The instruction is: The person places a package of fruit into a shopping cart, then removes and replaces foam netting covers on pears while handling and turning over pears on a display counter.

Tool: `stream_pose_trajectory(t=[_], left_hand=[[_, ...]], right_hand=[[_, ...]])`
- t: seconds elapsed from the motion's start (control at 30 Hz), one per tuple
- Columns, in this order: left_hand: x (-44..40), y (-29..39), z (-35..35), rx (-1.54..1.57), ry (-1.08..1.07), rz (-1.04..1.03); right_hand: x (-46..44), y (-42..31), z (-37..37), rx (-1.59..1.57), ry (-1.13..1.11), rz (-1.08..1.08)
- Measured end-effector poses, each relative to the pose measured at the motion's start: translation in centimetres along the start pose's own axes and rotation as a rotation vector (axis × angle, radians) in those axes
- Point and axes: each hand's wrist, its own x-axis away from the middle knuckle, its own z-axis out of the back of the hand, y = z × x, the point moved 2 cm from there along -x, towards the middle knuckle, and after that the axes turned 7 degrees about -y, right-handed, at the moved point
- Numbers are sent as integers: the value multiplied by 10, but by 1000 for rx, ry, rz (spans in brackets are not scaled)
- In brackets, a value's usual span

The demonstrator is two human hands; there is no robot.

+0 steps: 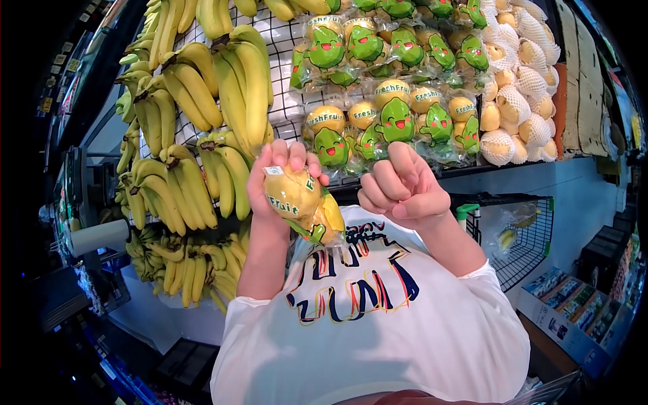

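Fruit pack [305, 202] slants lengthwise toward lower right, left hand [259, 185] clasping, right hand [406, 186] curled.

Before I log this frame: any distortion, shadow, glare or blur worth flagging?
Head view, edges: strong fisheye bowing, black corners, dim far-left side; head view, bottom: broad grey shadow over the white shirt; head view, centre: small highlights on the clear wrap of the bagged fruit in the left hand, no obvious motion blur on it.

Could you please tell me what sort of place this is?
Probably a supermarket's fruit section: bunches of bananas, rows of bagged fruit printed "FreshFruit", and a shopping cart.
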Motion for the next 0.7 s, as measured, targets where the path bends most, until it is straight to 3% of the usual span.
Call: stream_pose_trajectory(t=[0.2,0.5,0.7], left_hand=[[-1,-2,-5,-41,98,-20],[2,4,-30,-803,308,-135],[0,3,-38,-832,463,-158]], right_hand=[[-1,-1,-1,-3,59,-28],[-1,-2,4,-52,91,-28],[-2,0,5,-72,111,-32]])
